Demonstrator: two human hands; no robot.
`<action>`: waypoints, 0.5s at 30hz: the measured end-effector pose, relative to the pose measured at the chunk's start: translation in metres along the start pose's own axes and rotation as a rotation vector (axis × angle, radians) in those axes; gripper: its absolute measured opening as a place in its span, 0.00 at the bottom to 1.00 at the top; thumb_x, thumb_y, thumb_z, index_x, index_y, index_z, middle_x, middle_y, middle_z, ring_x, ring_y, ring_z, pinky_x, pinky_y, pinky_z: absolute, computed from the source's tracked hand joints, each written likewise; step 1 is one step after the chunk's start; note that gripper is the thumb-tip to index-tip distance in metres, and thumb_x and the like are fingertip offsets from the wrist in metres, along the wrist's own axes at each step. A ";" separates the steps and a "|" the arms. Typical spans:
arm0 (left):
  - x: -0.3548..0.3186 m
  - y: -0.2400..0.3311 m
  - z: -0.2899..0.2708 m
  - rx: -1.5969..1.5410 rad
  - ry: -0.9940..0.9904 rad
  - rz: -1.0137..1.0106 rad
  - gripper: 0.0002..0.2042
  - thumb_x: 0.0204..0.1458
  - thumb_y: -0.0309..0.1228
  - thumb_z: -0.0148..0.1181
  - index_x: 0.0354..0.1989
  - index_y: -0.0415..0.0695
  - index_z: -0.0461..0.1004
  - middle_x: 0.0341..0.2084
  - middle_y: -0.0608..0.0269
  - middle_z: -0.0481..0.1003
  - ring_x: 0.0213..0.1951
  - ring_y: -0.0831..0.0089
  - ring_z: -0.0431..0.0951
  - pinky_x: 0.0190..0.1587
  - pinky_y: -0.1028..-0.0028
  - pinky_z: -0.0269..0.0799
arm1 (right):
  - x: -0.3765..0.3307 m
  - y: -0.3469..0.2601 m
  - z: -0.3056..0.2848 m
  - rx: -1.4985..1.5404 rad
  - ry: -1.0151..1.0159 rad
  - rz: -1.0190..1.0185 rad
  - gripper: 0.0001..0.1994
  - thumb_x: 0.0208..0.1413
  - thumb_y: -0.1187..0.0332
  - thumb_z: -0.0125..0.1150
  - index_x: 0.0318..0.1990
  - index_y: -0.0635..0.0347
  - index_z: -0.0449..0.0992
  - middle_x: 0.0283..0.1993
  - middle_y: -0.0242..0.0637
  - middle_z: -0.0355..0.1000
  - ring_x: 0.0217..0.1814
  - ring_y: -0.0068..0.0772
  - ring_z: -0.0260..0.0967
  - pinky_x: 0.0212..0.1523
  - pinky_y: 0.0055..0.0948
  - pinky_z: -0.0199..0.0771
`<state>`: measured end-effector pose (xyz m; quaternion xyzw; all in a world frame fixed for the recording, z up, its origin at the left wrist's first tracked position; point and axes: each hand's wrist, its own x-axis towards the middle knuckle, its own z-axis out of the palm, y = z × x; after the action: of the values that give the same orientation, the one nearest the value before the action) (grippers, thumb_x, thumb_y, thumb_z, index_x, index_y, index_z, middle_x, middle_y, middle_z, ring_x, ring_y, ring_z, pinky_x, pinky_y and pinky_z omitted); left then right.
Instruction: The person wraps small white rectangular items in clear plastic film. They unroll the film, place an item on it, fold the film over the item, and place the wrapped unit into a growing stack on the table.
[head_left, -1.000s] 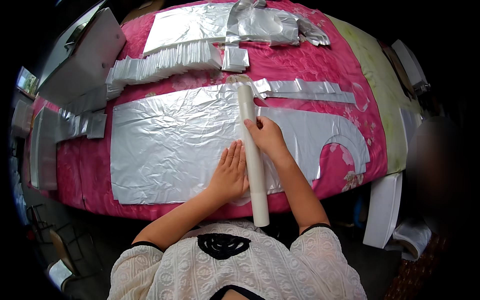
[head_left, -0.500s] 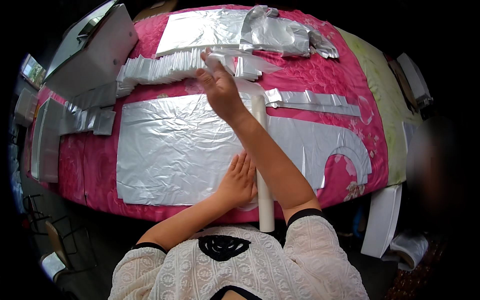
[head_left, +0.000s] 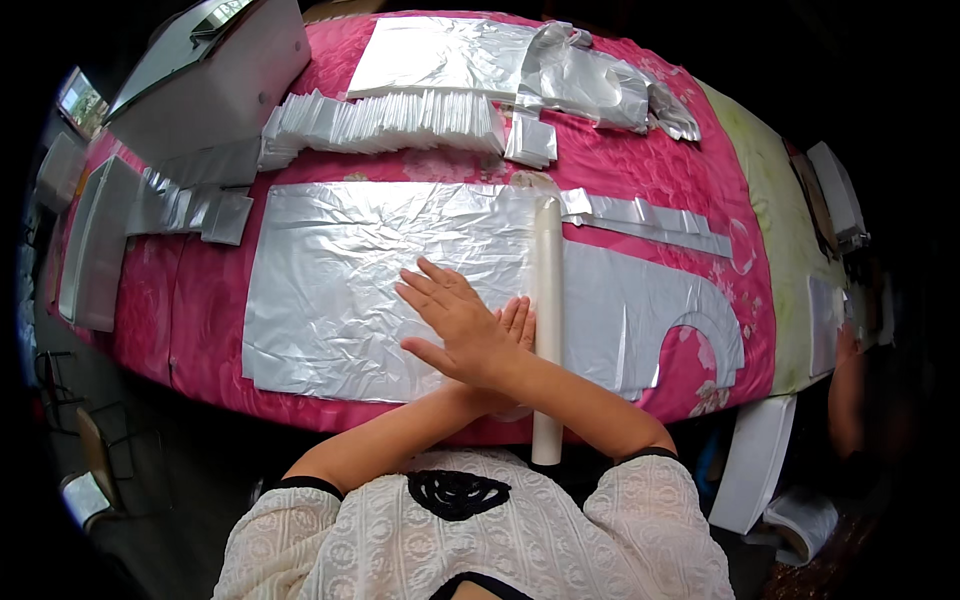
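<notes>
A stack of silvery plastic carrier bags [head_left: 330, 290] lies flat in front of me, its cut-out handle end [head_left: 690, 290] to the right. Across the stack rests a cream-coloured tube [head_left: 548, 330], its near end reaching past the table edge. My left hand [head_left: 517, 322] lies flat on the bags just left of the tube, fingers stretched; its wrist is partly hidden. Crossing above it, my right hand [head_left: 455, 318] is spread open over the stack and holds nothing.
Behind the stack runs a long row of folded silvery bags [head_left: 380, 125], with a small folded pile [head_left: 531, 140] at its right end. Farther back lies another bag stack [head_left: 440, 55]. White boxes [head_left: 220, 90] stand at left. A person's arm [head_left: 846, 390] shows at right.
My right hand has come from near the folded row down over my left wrist. The translucent film by it is no longer seen there. My left hand stays by the tube; the view shifted slightly.
</notes>
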<state>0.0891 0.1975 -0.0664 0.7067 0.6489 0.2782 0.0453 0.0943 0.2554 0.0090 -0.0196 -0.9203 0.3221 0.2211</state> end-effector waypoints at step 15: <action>-0.070 -0.057 -0.114 -0.553 0.267 -0.384 0.28 0.52 0.27 0.45 0.63 0.36 0.50 0.62 0.49 0.53 0.63 0.58 0.53 0.64 0.64 0.46 | -0.045 0.004 -0.009 -0.068 -0.361 -0.027 0.24 0.59 0.51 0.40 0.56 0.55 0.68 0.60 0.32 0.63 0.68 0.40 0.49 0.67 0.47 0.37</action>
<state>-0.0139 0.1063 -0.0179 0.4905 0.6704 0.5192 0.2010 0.1383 0.2557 -0.0049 0.0433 -0.9556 0.2861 0.0560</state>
